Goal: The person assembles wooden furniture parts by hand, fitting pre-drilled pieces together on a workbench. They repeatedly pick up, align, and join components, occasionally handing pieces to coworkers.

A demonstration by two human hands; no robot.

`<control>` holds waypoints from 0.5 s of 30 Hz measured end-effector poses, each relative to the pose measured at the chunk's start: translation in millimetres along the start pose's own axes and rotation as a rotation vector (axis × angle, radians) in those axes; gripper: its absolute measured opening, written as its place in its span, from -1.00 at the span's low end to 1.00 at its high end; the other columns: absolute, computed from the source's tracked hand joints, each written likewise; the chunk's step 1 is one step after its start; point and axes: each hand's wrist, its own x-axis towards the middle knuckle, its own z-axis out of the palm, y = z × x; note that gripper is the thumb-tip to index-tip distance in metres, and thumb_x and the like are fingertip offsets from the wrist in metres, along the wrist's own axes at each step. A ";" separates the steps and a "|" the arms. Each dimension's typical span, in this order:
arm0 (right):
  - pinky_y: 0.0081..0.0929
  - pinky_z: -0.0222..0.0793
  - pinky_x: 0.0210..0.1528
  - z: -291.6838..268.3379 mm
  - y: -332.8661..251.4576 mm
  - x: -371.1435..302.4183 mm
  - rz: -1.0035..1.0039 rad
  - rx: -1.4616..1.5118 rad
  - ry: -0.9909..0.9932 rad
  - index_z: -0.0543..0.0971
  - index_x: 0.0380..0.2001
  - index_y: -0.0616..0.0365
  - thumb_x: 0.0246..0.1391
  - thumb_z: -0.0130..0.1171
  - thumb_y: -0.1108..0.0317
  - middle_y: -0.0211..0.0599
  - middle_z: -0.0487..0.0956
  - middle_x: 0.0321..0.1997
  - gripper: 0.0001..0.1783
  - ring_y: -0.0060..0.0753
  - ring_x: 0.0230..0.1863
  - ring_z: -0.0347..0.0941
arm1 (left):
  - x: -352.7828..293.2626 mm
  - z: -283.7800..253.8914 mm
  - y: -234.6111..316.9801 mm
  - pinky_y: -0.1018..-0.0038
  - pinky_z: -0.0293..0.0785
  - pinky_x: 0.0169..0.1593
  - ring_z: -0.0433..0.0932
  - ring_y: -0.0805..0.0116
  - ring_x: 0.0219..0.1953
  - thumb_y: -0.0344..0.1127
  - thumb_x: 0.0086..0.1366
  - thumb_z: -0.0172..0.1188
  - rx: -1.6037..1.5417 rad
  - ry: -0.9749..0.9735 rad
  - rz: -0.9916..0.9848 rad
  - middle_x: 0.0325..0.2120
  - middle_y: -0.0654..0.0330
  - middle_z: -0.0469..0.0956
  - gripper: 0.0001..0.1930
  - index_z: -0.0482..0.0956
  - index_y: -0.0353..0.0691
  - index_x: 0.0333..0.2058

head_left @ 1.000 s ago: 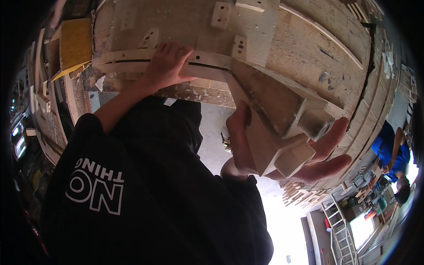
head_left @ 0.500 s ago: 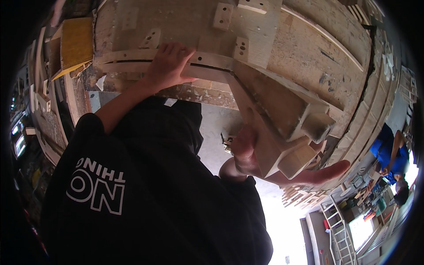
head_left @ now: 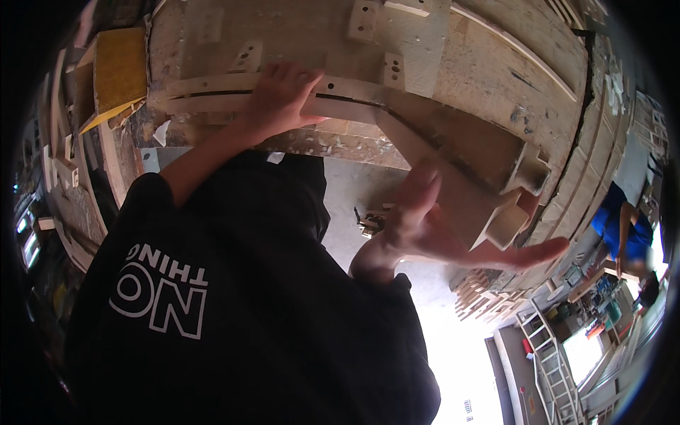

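My left hand [head_left: 287, 99] lies over two pale wooden strips along the bench's near edge, its fingers on the far side and its thumb on the near side, gripping the nearer wooden strip [head_left: 347, 112]. A dark gap runs between this and the farther strip [head_left: 354, 88]. At the right the nearer strip meets an angled wooden piece [head_left: 453, 185] with a squared end; a similar thick wooden piece [head_left: 482, 150] lies alongside it. My right hand [head_left: 432, 234] is open at the angled piece's near side, thumb raised, fingers stretched out underneath and partly hidden.
Small drilled wooden blocks [head_left: 394, 71] sit on the worn workbench [head_left: 496, 78]. A yellow-sided wooden box [head_left: 120, 71] stands at the left. Stacked sticks [head_left: 485, 294] and a ladder [head_left: 549, 361] are at lower right. Another person in blue [head_left: 623, 227] is at far right.
My right thumb has come off the angled piece and now points up beside it. The angled piece's end appears farther right and higher. My left hand keeps its grip on the strip.
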 end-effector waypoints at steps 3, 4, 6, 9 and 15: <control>-0.08 0.52 -0.04 -0.3 8.5 -3.1 0.009 -0.036 -0.040 -0.17 0.37 0.29 -0.16 0.32 -0.17 0.15 0.09 0.27 0.27 0.04 0.05 0.38 | -9.9 2.0 4.7 0.19 0.36 -0.03 0.45 0.14 -0.14 0.08 -0.25 0.53 0.023 0.029 -0.061 -0.26 0.14 0.43 -0.19 0.41 -0.14 -0.03; -0.08 0.54 -0.03 -5.1 9.2 -3.5 -0.012 -0.094 -0.060 -0.19 0.38 0.27 -0.17 0.34 -0.14 0.15 0.09 0.26 0.28 0.03 0.07 0.36 | -8.4 1.6 3.6 0.19 0.37 -0.04 0.46 0.17 -0.14 0.10 -0.24 0.53 0.024 0.041 -0.044 -0.26 0.15 0.44 -0.21 0.41 -0.12 -0.05; -0.10 0.55 0.05 -9.7 4.3 -5.5 -0.018 -0.099 -0.072 -0.17 0.37 0.23 -0.18 0.40 -0.06 0.13 0.15 0.20 0.26 0.03 0.11 0.35 | -8.9 5.6 1.0 0.19 0.35 -0.04 0.44 0.12 -0.15 0.08 -0.24 0.53 0.000 0.055 -0.032 -0.27 0.13 0.40 -0.19 0.40 -0.14 -0.02; -0.05 0.46 0.19 -13.3 -10.8 -8.5 0.073 0.062 -0.094 -0.19 0.36 0.20 -0.15 0.41 -0.03 0.13 0.25 0.14 0.25 0.02 0.15 0.34 | -9.1 6.3 -0.7 0.19 0.34 -0.06 0.42 0.11 -0.16 0.07 -0.23 0.53 0.003 0.079 -0.021 -0.25 0.10 0.38 -0.18 0.39 -0.15 0.00; 0.08 0.26 0.20 -25.6 -18.8 -9.5 0.071 -0.098 -0.144 -0.08 0.36 0.27 -0.13 0.36 -0.12 0.06 0.11 0.26 0.20 0.04 0.24 0.22 | -10.1 7.7 -2.1 0.19 0.32 -0.06 0.42 0.12 -0.14 0.08 -0.22 0.53 -0.058 0.063 -0.040 -0.21 0.08 0.38 -0.17 0.38 -0.14 0.01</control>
